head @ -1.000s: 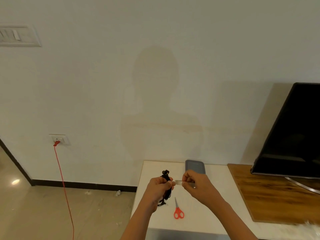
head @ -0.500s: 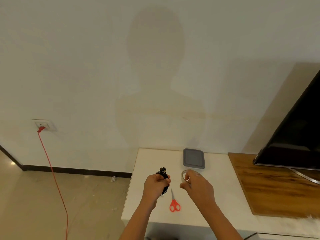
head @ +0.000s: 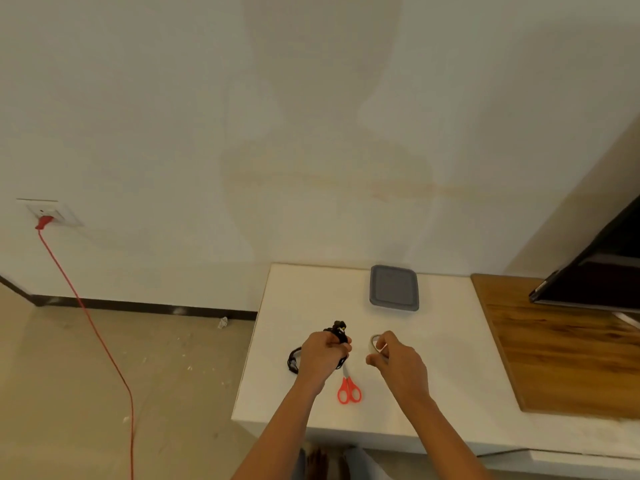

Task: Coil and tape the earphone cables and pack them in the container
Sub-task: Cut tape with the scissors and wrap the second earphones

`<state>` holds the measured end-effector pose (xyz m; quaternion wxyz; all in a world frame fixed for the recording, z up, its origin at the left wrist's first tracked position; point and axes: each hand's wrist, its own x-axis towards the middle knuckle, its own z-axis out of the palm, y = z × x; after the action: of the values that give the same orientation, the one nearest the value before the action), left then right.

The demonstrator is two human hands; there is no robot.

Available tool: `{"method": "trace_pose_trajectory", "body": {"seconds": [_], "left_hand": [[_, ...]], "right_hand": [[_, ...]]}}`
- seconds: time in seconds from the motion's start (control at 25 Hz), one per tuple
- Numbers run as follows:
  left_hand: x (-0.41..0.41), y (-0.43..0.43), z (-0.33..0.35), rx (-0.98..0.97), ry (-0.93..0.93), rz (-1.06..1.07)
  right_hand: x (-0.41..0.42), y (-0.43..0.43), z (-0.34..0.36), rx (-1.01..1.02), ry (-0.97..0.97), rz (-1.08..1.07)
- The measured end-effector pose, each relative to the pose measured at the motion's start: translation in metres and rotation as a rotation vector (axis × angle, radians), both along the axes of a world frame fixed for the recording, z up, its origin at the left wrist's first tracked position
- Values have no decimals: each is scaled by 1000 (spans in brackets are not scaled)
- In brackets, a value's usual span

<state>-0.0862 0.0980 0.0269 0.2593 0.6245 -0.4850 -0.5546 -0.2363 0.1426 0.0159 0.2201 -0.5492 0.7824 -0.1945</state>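
left hand (head: 323, 355) clamps coiled black earphone cable (head: 337, 336) above white table (head: 446, 358) — right hand (head: 398, 362) pinches clear tape roll (head: 375, 342). keep coil tight, wrap tape snugly; grey lidded container (head: 394, 287) behind.

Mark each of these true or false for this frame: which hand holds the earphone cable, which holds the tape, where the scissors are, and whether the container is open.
1. The left hand holds the black earphone cable. True.
2. The right hand holds the scissors. False: it holds the tape roll; the red-handled scissors lie on the white table, between the hands.
3. The grey container has its lid on. True.
4. The container is nearer the person than the scissors. False: it sits farther back, near the wall.
5. The cable bundle is already in the container. False: it is in the left hand.
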Motion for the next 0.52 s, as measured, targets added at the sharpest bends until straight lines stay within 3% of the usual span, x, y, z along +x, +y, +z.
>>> {"method": "trace_pose_trajectory", "body": {"seconds": [0.24, 0.36, 0.44, 0.52], "left_hand": [[-20, 1, -61, -55, -217, -127], [-23, 2, -78, -87, -276, -134], [-22, 0, -87, -106, -304, -135], [-21, -1, -94, -106, -328, -138]], "right_hand": [[-8, 4, -68, 110, -31, -34], [-8, 4, -85, 156, 80, 16], [-3, 9, -92, 103, 208, 11], [11, 21, -96, 24, 180, 10]]}}
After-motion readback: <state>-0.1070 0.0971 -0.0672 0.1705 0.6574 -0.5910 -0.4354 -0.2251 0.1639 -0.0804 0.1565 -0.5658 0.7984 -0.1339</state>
